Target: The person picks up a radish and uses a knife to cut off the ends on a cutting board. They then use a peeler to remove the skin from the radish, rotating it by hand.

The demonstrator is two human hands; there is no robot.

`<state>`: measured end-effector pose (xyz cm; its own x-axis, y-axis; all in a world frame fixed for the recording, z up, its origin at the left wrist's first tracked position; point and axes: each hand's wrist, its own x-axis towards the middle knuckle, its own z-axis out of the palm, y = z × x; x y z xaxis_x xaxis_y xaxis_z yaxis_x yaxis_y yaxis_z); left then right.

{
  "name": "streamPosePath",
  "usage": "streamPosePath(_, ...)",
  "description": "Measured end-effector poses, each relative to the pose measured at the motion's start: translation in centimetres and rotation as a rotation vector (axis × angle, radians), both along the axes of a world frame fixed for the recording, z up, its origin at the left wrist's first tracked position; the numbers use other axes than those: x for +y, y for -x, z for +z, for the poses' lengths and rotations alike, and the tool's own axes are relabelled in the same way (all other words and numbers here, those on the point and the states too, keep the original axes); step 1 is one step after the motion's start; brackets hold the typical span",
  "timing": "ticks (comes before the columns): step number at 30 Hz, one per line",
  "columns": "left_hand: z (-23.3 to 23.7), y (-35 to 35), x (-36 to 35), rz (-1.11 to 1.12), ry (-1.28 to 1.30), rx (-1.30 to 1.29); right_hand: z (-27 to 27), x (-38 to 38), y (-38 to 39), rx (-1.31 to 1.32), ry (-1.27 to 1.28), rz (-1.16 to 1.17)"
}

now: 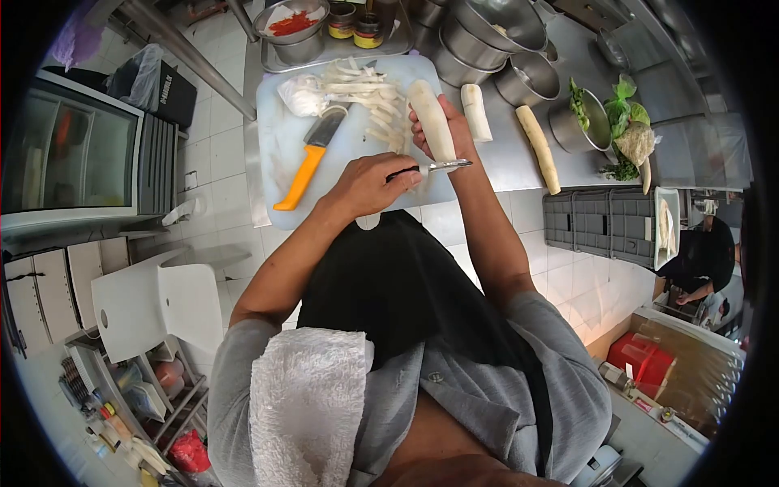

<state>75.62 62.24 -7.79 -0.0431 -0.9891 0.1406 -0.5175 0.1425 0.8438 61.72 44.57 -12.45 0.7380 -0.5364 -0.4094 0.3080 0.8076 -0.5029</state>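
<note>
My left hand [377, 183] is closed round the dark handle of a metal peeler [448, 165], whose blade lies at the near end of a thick pale root [432, 122]. The root is gripped in my right hand [456, 128], over the right part of a white cutting board [280, 174]. Pale peel strips [381, 97] lie on the board beside a white bundle [303, 95]. A knife with an orange handle [300, 177] rests left of my left hand, its blade toward the strips.
Right of the board lie a short peeled root [476, 112] and a long root [539, 149]. Metal bowls [497, 28] and a pot [580, 126] with greens stand behind. A grey crate [599, 219] is below the counter edge. Another person [699, 256] stands at far right.
</note>
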Motion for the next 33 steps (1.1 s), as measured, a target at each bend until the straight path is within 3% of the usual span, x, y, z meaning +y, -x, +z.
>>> streamPosePath(3,-2.1,-1.5,-3.9,0.102,0.007,0.157,2.0,1.2,0.8,0.067,0.188,0.043)
streamPosePath(5,-2.4,-3.7,-7.8,0.189,-0.107,0.176,1.6,1.5,2.1,0.001,0.165,0.141)
streamPosePath(8,-3.8,-6.5,-11.8,0.265,-0.130,-0.051,1.5,2.5,2.9,-0.066,0.063,0.131)
streamPosePath(11,-2.5,-6.4,-10.5,0.271,-0.243,0.048,1.3,1.9,2.9,-0.020,0.033,0.066)
streamPosePath(14,-1.4,-4.1,-7.3,0.201,-0.143,0.196,0.6,0.8,2.9,0.019,-0.043,0.034)
streamPosePath(21,1.1,-0.7,-0.7,0.121,-0.113,0.149,0.5,0.2,2.8,-0.066,0.045,0.001)
streamPosePath(23,0.0,-1.2,-0.3,0.197,-0.070,0.318,3.9,1.4,5.8,0.155,0.205,-0.128)
streamPosePath(26,-1.0,-2.6,0.4,0.278,-0.092,0.356,4.8,1.2,11.1,0.585,0.348,-0.335)
streamPosePath(27,-0.5,-2.8,0.5,0.299,-0.142,0.367,3.1,-0.4,12.7,0.699,0.394,-0.387)
streamPosePath(30,-0.7,-2.3,0.2,0.316,-0.204,0.363,-1.5,-3.8,14.5,1.112,0.874,-0.536)
streamPosePath(33,-1.6,-1.6,-0.4,0.316,-0.217,0.325,-3.2,-6.8,18.4,1.254,1.063,-0.436)
